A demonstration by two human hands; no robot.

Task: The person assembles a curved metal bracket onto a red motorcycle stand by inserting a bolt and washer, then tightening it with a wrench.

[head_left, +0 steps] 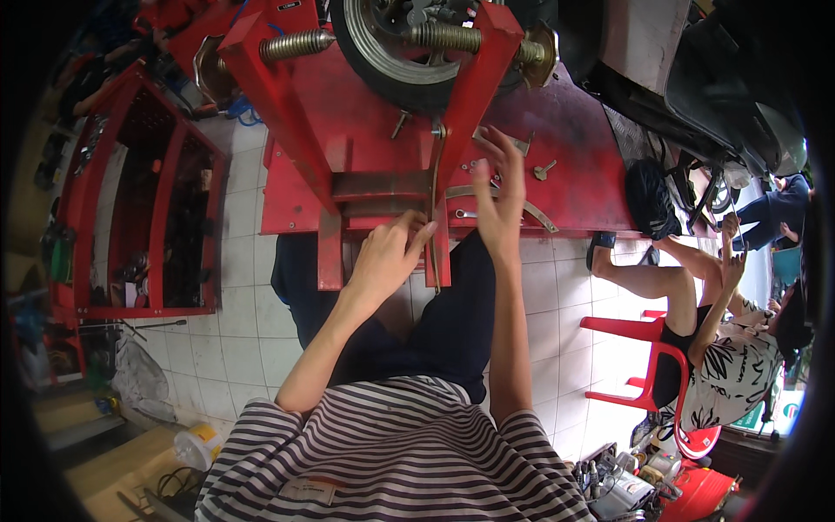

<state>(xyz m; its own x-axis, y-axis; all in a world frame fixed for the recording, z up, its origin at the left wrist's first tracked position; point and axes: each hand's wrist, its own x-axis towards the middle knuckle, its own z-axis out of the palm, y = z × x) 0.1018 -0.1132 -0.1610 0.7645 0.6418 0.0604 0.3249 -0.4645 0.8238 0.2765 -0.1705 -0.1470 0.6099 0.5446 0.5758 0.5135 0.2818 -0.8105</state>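
Observation:
A red metal wheel stand (474, 91) with two coil springs rises in front of me. A thin, curved brownish strip (436, 265) runs down its right leg, below a small bolt (439, 131). My left hand (389, 254) is at the stand's foot, with its fingers curled and thumb tip against the strip. What lies between those fingers is hidden. Just right of that leg, my right hand (502, 202) is raised with fingers stretched and apart, holding nothing. Beside it on the red platform (583, 187) are a wrench (466, 214), a curved metal strip (541, 215) and a key (544, 170).
A black-tyred wheel (383, 65) stands between the springs. At left is a red tool cabinet (156, 209); at right, part of a motorcycle (696, 96). A person (731, 365) sits on a red plastic chair (648, 383). Machine parts (617, 487) lie at lower right.

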